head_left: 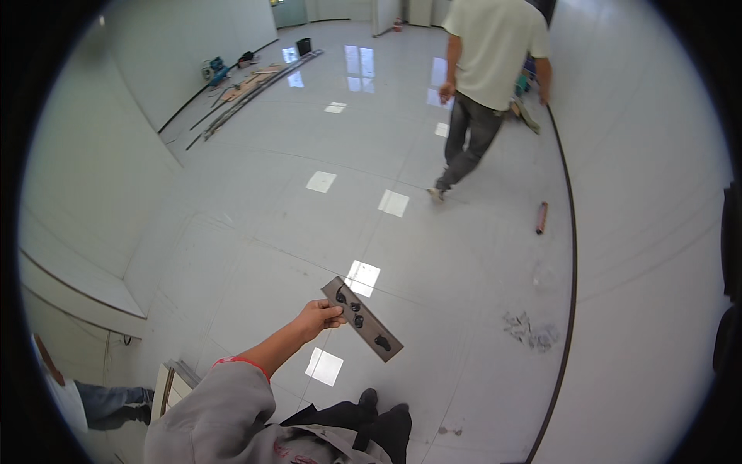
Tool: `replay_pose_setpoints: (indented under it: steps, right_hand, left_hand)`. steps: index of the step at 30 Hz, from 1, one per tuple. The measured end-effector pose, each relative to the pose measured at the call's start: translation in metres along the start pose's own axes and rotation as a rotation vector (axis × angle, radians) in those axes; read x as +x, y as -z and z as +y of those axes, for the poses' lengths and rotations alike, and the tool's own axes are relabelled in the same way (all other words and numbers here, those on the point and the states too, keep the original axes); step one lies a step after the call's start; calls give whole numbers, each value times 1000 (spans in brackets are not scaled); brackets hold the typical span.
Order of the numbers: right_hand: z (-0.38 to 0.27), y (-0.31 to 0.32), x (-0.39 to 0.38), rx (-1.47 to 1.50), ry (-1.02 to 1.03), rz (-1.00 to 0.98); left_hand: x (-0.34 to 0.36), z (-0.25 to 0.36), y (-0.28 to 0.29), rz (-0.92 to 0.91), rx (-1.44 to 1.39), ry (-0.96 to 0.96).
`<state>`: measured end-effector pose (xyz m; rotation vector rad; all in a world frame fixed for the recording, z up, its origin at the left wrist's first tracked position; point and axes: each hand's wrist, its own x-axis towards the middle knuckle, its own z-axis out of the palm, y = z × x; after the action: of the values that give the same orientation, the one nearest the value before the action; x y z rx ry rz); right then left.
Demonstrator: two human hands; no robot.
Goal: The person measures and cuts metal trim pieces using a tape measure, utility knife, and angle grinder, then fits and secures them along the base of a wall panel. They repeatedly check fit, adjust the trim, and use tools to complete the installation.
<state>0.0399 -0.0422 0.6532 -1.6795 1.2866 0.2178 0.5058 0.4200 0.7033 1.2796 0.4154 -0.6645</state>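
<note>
The left hand (318,317) was closed on a flat, grey-brown strip (368,326), pinching it by its left long edge, nearer the upper end, with the thumb on the face turned up toward the camera. The strip hung in the air over the floor (263,209), ahead of the wearer's dark shoes (369,397). Its long axis ran aslant — one short end pointed up and to the left, the other down and to the right, toward the wearer's right side. Black dabs (382,341) sat along that face. The right hand was out of view, so its state could not be told.

Farther right, small shiny pieces (529,332) lay scattered on the floor near the wall, with a reddish tube (542,218) beyond them, its length pointing mostly away from the wearer. Farther ahead, a co-worker (495,62) in a pale shirt faced away — well apart from the strip. Long bars (255,94) lay at the far left.
</note>
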Motion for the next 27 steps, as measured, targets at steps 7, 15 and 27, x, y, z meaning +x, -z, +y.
replay_pose_setpoints:
  steps: [7,15,27]
  right_hand:
    - [-185,-85,135,-154,70,-252]
    - [-372,-166,261,-594,256,-500]
    - [-1064,-661,384,-219,506,-512]
  left_hand:
    - [98,213,83,139,-103,-309]
    - [165,314,254,585,-346,-341]
    - [390,490,518,946,-858,-443]
